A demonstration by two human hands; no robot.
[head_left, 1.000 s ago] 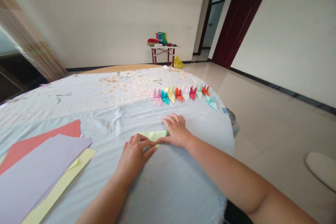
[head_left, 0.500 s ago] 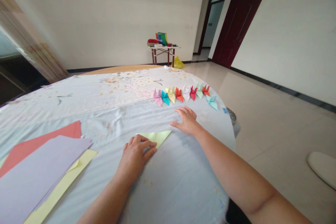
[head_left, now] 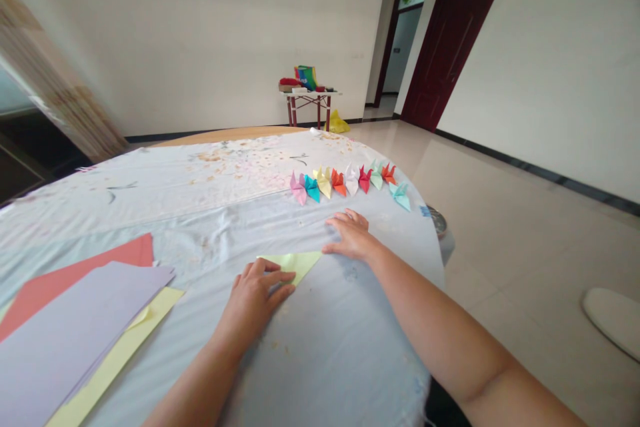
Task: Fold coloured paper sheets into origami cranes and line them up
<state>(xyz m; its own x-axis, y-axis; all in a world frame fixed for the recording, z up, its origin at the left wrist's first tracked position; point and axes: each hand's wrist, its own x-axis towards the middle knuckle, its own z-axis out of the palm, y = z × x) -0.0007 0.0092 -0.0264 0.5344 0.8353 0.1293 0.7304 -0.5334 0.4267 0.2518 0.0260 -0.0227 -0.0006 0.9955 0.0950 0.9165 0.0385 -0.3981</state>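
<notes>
A light-green sheet of paper (head_left: 303, 265), folded to a triangle, lies flat on the table with its long edge away from me. My left hand (head_left: 260, 287) rests on its left part, fingers spread and pressing it to the cloth; they hide that part. Just beyond the paper's right corner is my right hand (head_left: 350, 233), fingers apart and nothing in it. Its thumb tip is at that corner; whether it touches, I cannot tell. Past my right hand stands a row of several folded paper cranes in different colours, among them a pink one (head_left: 299, 189) and a pale-turquoise one (head_left: 400, 196).
On the left lies a stack of lilac paper (head_left: 85, 320) over red paper (head_left: 100, 257) and yellow paper (head_left: 160, 307). A cloth covers the round table (head_left: 330, 360), whose edge curves along the right. Farther off are a small table (head_left: 310, 93) and a white stool (head_left: 613, 317).
My right hand has come slightly down and left, its thumb now at the paper's right corner. My left hand stays on the paper. The whole view has shifted a little.
</notes>
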